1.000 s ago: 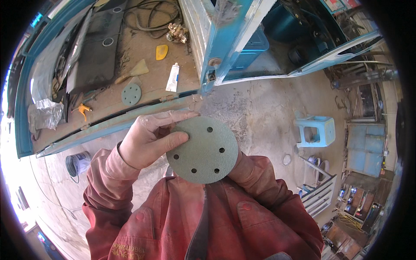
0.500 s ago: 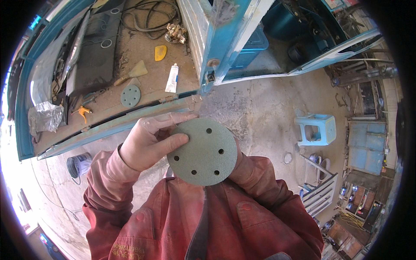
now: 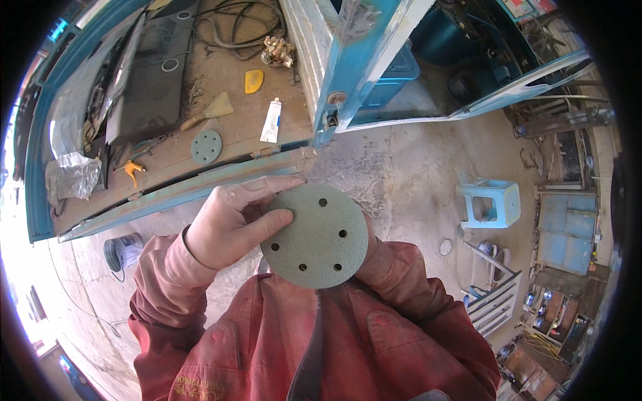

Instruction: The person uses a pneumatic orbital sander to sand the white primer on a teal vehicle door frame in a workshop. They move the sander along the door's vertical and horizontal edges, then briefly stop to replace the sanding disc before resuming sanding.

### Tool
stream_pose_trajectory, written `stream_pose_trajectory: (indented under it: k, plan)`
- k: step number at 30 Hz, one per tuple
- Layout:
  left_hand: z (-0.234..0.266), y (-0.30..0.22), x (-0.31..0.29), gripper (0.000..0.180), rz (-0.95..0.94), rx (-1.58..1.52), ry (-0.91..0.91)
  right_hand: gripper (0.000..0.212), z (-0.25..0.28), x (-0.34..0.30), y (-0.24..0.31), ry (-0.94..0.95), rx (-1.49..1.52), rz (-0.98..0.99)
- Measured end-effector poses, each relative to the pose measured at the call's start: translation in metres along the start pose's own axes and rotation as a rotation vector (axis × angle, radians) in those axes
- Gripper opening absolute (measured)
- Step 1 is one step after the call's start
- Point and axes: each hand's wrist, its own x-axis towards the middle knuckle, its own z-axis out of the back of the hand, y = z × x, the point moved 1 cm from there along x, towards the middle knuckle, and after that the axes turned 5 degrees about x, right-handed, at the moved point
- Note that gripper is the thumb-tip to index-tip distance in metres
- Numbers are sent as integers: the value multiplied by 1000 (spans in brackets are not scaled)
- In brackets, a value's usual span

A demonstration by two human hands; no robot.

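Note:
A round grey-green sanding disc (image 3: 313, 235) with several dark holes is held up in front of my chest, its face toward me. My left hand (image 3: 231, 222) pinches its left edge, with the thumb on the face and the fingers reaching behind and along the top. Behind the right edge sits my right hand (image 3: 373, 252); the disc covers its fingers, so their grip does not show. A second sanding disc (image 3: 206, 146) lies on the brown truck-bed floor, beside a putty knife (image 3: 210, 111), a white tube (image 3: 271, 120) and a yellow scraper (image 3: 253, 81).
An orange air blow gun (image 3: 134, 171) and crumpled plastic (image 3: 75, 175) lie at the bed's left. The blue bed edge (image 3: 180, 192) runs just beyond my hands. A blue door frame (image 3: 334, 87) rises ahead. A bucket (image 3: 123, 252) stands left, a light-blue stool (image 3: 491, 202) right.
The disc and both hands stay almost where they were, with only a slight shift of the disc. The surroundings have slid a little to the right in the view.

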Motion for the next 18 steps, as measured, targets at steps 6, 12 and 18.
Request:
stream_pose_trajectory:
  k: [6, 12, 18]
  plan:
    - [0, -7, -6, 41, 1, 61, -4, 80, -2, -2, -2, 2, -39, 7]
    - [-2, -8, -9, 43, -29, 86, -42, 81, -5, -3, -4, 4, -79, 12]
    - [-1, -13, -13, 49, 7, 340, -89, 83, -9, -4, -5, 16, -106, 12]
